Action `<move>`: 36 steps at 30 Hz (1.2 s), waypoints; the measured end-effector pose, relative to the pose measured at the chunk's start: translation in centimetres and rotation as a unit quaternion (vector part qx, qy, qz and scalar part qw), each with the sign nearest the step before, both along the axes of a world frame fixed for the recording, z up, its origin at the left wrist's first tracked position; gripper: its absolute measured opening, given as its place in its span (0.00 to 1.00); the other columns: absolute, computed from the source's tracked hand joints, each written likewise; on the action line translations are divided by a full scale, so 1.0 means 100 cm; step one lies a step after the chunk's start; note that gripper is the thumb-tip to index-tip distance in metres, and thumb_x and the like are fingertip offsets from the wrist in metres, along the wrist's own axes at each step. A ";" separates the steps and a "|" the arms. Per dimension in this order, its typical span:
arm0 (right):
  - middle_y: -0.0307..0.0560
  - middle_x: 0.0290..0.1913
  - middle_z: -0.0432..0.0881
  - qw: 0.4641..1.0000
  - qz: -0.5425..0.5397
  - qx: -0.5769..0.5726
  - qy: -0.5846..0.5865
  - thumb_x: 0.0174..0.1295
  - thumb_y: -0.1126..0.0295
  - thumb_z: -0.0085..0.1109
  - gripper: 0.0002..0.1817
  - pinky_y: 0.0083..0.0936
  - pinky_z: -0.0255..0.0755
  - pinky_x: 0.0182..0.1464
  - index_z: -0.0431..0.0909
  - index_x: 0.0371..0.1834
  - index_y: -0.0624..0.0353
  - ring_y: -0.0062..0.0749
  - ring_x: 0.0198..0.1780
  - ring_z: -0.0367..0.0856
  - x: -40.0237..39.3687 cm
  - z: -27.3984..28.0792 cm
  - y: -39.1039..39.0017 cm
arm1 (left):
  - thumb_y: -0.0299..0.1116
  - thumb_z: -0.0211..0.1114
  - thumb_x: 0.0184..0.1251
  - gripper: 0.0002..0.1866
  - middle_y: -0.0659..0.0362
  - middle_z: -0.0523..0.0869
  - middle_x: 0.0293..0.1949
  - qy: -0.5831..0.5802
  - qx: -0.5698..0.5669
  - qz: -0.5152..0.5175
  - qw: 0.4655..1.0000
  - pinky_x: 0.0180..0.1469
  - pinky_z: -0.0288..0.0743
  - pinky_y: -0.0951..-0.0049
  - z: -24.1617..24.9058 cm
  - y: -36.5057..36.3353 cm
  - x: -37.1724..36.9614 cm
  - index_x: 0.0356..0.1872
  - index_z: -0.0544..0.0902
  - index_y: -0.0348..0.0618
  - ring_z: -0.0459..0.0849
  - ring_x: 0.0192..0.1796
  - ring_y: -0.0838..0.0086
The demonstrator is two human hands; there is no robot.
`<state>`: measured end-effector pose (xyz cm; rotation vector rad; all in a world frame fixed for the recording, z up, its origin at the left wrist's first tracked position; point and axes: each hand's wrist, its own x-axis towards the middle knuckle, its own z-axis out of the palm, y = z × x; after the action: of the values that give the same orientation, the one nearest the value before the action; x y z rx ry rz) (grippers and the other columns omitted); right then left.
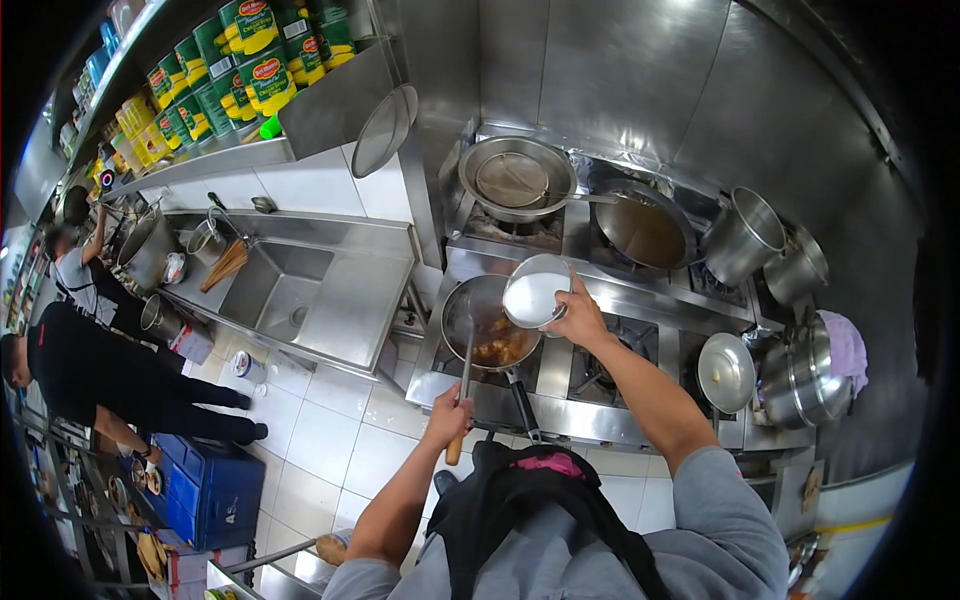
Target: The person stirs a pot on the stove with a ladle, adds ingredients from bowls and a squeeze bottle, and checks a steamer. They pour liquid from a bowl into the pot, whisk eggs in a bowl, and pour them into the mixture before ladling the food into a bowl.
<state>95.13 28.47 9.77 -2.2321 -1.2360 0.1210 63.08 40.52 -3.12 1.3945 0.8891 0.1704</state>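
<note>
My right hand (577, 312) grips the rim of a clear bowl (538, 291) of white liquid, held tilted above the right side of a frying pan (452, 345). Brown pieces of food (503, 347) in sauce lie in the pan, which sits on the front left burner. My left hand (450, 414) is closed around a long metal utensil (468, 352) with a wooden handle; its far end reaches into the pan. The pan's black handle (523, 405) points toward me, and neither hand is on it.
Behind the pan are a steel basin with a strainer (512, 178) and a wok (643, 224). Steel pots (744, 236) and a shallow pan (725, 373) stand right. A sink (275, 290) is left. Two people (120, 375) stand far left, near a blue bin (213, 492).
</note>
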 end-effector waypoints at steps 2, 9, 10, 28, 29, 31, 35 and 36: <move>0.64 0.83 0.50 1.000 -0.001 0.002 -0.024 0.34 0.63 0.88 0.26 0.39 0.76 0.66 0.77 0.29 0.60 0.59 0.70 0.74 0.000 -0.002 0.000 | 0.31 0.64 0.71 0.36 0.59 0.82 0.30 -0.050 -0.115 -0.009 0.992 0.20 0.74 0.73 -0.005 -0.005 0.013 0.80 0.62 0.47 0.77 0.20 0.77; 0.65 0.83 0.49 1.000 0.002 -0.002 -0.023 0.35 0.63 0.88 0.25 0.39 0.74 0.68 0.77 0.28 0.59 0.61 0.73 0.70 0.002 -0.007 0.000 | 0.31 0.64 0.71 0.37 0.59 0.83 0.33 -0.064 -0.196 -0.001 0.979 0.20 0.75 0.73 0.005 -0.024 0.005 0.80 0.60 0.45 0.77 0.21 0.78; 0.66 0.83 0.49 1.000 0.000 -0.006 -0.030 0.34 0.64 0.88 0.25 0.39 0.74 0.68 0.77 0.28 0.59 0.61 0.73 0.69 0.002 -0.007 0.000 | 0.31 0.64 0.71 0.37 0.59 0.84 0.33 -0.049 -0.184 -0.013 0.982 0.21 0.75 0.73 0.012 -0.026 -0.003 0.80 0.61 0.44 0.77 0.21 0.78; 0.65 0.83 0.50 0.999 0.011 -0.011 -0.036 0.34 0.61 0.88 0.26 0.40 0.74 0.67 0.78 0.29 0.58 0.61 0.71 0.72 -0.002 -0.001 -0.002 | 0.29 0.61 0.71 0.34 0.59 0.81 0.24 0.045 0.118 -0.015 0.992 0.21 0.76 0.71 0.033 -0.006 -0.042 0.78 0.64 0.39 0.80 0.20 0.74; 0.65 0.83 0.50 0.999 0.012 -0.012 -0.036 0.34 0.61 0.88 0.26 0.40 0.74 0.67 0.78 0.29 0.58 0.61 0.71 0.72 -0.002 -0.002 -0.002 | 0.29 0.61 0.71 0.34 0.59 0.81 0.24 0.044 0.117 -0.014 0.992 0.21 0.76 0.71 0.027 -0.007 -0.033 0.78 0.64 0.39 0.80 0.20 0.74; 0.65 0.83 0.50 0.999 0.005 -0.010 -0.047 0.34 0.61 0.88 0.26 0.40 0.75 0.67 0.77 0.28 0.59 0.61 0.71 0.72 -0.002 -0.002 -0.002 | 0.29 0.61 0.71 0.33 0.59 0.81 0.24 0.006 0.044 0.009 0.999 0.20 0.75 0.72 0.020 -0.010 -0.012 0.77 0.65 0.39 0.79 0.20 0.76; 0.65 0.83 0.50 1.000 0.004 -0.012 -0.008 0.34 0.62 0.88 0.26 0.40 0.75 0.67 0.77 0.27 0.59 0.61 0.72 0.71 -0.002 0.000 -0.001 | 0.30 0.62 0.71 0.32 0.59 0.82 0.30 -0.058 -0.088 0.025 0.994 0.20 0.73 0.74 0.016 -0.018 0.018 0.75 0.67 0.41 0.76 0.21 0.79; 0.65 0.83 0.50 1.000 0.003 -0.012 -0.018 0.34 0.62 0.88 0.25 0.40 0.75 0.67 0.76 0.27 0.59 0.60 0.72 0.71 -0.003 0.000 -0.001 | 0.31 0.63 0.71 0.31 0.59 0.83 0.32 -0.060 -0.101 0.028 0.993 0.21 0.74 0.74 0.012 -0.020 0.022 0.75 0.68 0.41 0.77 0.21 0.79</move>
<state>94.82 28.34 9.81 -2.2607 -1.2662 0.0980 65.23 38.55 -1.95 1.1594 0.8227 0.1987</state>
